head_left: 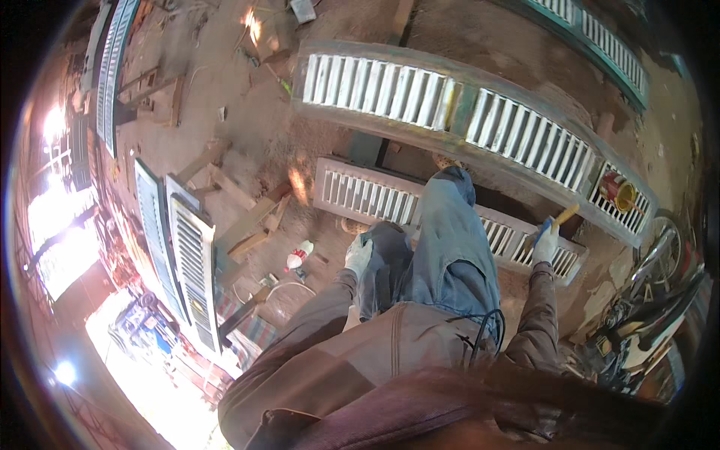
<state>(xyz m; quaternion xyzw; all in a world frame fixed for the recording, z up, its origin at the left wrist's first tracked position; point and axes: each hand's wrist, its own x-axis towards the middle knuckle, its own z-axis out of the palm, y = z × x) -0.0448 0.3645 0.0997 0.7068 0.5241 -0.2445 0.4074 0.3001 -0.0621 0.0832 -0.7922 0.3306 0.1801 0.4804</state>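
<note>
The floor (pixel 247 112) of this workshop is bare packed earth, reddish-brown and dusty, strewn with offcuts of timber (pixel 251 225) and shavings. Bright daylight pours in from the left and washes out that whole side. Louvred shutter panels are everywhere: a long one (pixel 480 112) with a worn green frame and pale slats lies across the middle, a second, lower shutter (pixel 375 196) lies just in front of it, and more panels (pixel 191 255) stand on edge at the left. A red tin with a yellowish top (pixel 619 191) sits on the far right end of the long panel. A small white bottle with a red cap (pixel 298 256) lies on the ground near the timber scraps. Dark metal parts of a cycle (pixel 660 292) crowd the right edge.

The person wears pale gloves, brown sleeves and faded blue trousers, one knee (pixel 450 225) raised over the lower shutter. The right hand (pixel 546 244) is clenched on a brush (pixel 559 221) with a blue ferrule and a light wooden handle that sticks up and away past the fingers (pixel 551 234); the brush is just above the slats at that shutter's right end. The left hand (pixel 358 255) rests on the other knee, fingers curled loosely against the cloth, holding nothing.
</note>
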